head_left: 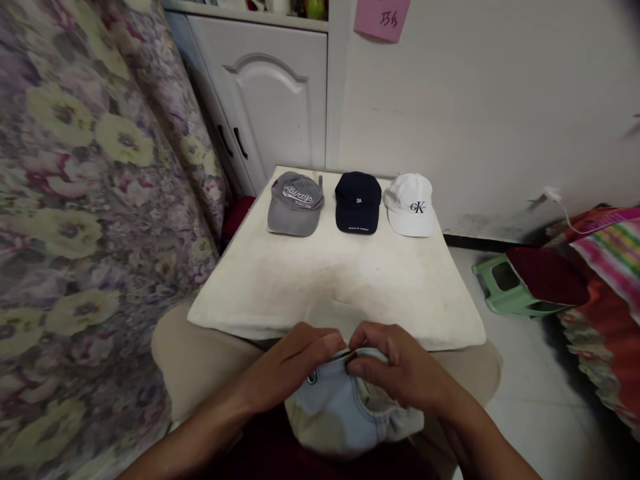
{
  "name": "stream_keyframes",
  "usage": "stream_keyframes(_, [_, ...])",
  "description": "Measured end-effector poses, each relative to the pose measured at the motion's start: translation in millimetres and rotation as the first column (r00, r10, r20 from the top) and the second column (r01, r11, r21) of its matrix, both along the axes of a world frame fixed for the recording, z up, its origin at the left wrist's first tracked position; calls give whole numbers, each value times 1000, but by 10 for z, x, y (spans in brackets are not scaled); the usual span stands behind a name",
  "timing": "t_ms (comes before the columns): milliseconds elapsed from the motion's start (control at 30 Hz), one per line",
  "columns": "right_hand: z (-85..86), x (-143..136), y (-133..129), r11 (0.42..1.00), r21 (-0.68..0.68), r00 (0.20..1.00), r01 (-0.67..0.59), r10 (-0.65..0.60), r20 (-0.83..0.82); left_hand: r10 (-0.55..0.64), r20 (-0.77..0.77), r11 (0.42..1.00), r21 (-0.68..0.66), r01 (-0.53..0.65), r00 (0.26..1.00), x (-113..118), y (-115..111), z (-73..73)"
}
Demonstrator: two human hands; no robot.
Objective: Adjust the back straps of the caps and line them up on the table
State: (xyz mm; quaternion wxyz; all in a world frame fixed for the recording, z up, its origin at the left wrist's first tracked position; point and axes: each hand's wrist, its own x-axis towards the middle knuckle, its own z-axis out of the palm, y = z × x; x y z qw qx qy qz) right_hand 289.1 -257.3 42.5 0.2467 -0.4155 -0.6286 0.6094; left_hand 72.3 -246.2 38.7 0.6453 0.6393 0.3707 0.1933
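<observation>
A light-blue and beige baseball cap (333, 413) is in both my hands above my lap, between me and the table's near edge. Its back opening faces me, and its pale brim reaches over the table edge. My left hand (307, 357) grips the cap's edge on the left, thumb along the top. On the other side my right hand (387, 360) pinches the rim by the back opening between thumb and fingers. The hands almost meet at the middle of the edge. What lies under the fingertips is partly hidden.
On the cream-covered table (400, 287) a grey cap (297, 210), a navy cap (359, 203) and a white cap (413, 207) stand in a row at the back. A floral curtain (80, 220) hangs left. A green stool (503, 283) stands right; a white cabinet (270, 93) is behind.
</observation>
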Motion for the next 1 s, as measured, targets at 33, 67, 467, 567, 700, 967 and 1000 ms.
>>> stream_keyframes(33, [-32,13,15,998,-57,998,-3,0,-55,-15,26,1000,-23,16,1000,-16,13,-12])
stream_keyframes(67, [-70,26,31,993,-118,994,-14,1,-113,-34,57,998,-47,37,998,-32,29,-22])
stream_keyframes(467, [-361,91,106,897,-410,893,-164,-41,-447,42,70,967,-252,-24,997,49,85,-92])
stream_keyframes(567, [-370,89,85,865,-466,864,-186,-81,-496,74,93,951,-307,-42,993,46,81,-109])
stream_keyframes(700, [-361,64,68,881,-436,857,-184,-74,-510,58,108,939,-344,-17,992,44,84,-127])
stream_keyframes(967, [-324,39,82,891,-405,871,-206,-21,-490,24,89,939,-345,8,996,52,83,-163])
stream_keyframes(1000, [-326,42,83,889,-407,871,-210,-19,-491,27,91,941,-337,5,996,49,84,-166])
